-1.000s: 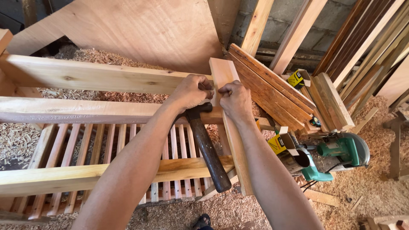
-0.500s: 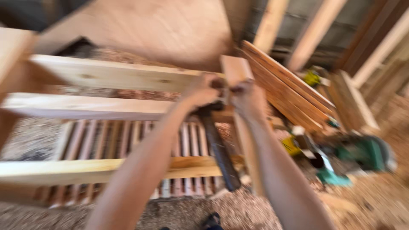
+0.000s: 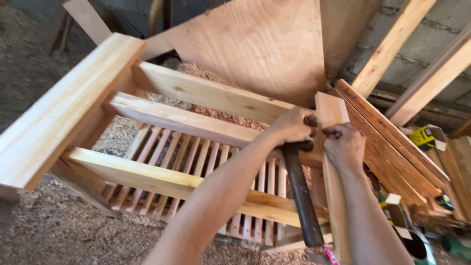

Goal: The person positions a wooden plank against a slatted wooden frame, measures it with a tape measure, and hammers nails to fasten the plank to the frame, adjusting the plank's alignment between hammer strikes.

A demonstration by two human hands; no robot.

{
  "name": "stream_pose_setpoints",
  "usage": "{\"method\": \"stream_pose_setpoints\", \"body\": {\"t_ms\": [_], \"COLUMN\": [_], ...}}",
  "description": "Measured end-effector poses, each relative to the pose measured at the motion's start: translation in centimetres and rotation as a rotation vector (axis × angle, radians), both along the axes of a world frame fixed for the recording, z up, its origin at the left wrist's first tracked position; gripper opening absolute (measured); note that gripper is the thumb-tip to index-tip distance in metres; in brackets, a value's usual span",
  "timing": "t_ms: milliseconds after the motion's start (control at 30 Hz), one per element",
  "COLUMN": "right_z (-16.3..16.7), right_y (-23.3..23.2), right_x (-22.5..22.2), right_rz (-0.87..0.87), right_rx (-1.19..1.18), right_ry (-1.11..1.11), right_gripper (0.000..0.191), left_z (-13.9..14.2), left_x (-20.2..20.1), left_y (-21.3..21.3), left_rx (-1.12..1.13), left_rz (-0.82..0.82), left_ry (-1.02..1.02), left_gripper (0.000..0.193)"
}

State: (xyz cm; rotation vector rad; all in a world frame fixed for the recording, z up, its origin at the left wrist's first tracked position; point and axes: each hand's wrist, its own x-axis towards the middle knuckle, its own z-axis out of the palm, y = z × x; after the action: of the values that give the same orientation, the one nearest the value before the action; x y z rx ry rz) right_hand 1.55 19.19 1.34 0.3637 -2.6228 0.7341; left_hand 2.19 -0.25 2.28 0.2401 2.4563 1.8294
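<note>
Head view, looking down: both hands meet at the top edge of the upright board [image 3: 331,147] on the right end of the wooden frame [image 3: 176,118]. The left hand [image 3: 293,125] is clenched around the head of the hammer [image 3: 299,191], whose dark handle hangs down from the grip and slightly toward the person, over the slats [image 3: 196,157] below. The right hand [image 3: 343,147] sits just beside it, fingertips pinched together at the board's edge; whether they hold a nail or anything else is too small to tell.

Compared with a second ago, the hands look to sit at much the same place on the board, with the hammer hanging from the left fist as it did. What has changed is the view: it has swung left, so the frame's thick left rail [image 3: 64,108] now fills that side, while the green power tool [image 3: 456,245] has slid almost out of the corner. So the hands seem to have held their place.

Right of the grip lean stacked planks [image 3: 387,142]; sawdust [image 3: 54,225] covers the floor below.
</note>
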Motion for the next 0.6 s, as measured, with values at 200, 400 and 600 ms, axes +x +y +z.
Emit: {"method": "stream_pose_setpoints", "body": {"t_ms": [200,400,600], "right_z": [0.28,0.12,0.36], "right_y": [-0.36,-0.3,-0.37], "right_x": [0.15,0.13,0.43], "right_rz": [-0.018,-0.026,0.0], "right_rx": [-0.004,-0.011,-0.031], "right_ry": [-0.018,-0.031,0.02], "right_gripper": [0.025,0.025,0.025], "left_z": [-0.19,-0.35,-0.38], "left_x": [-0.21,-0.13,-0.17], "left_y": [-0.05,0.07,0.06], "left_rx": [0.006,0.016,0.073], "left_rz": [-0.016,-0.017,-0.026], "left_ry": [0.073,0.043,0.008], "left_gripper": [0.028,0.026,0.02]}}
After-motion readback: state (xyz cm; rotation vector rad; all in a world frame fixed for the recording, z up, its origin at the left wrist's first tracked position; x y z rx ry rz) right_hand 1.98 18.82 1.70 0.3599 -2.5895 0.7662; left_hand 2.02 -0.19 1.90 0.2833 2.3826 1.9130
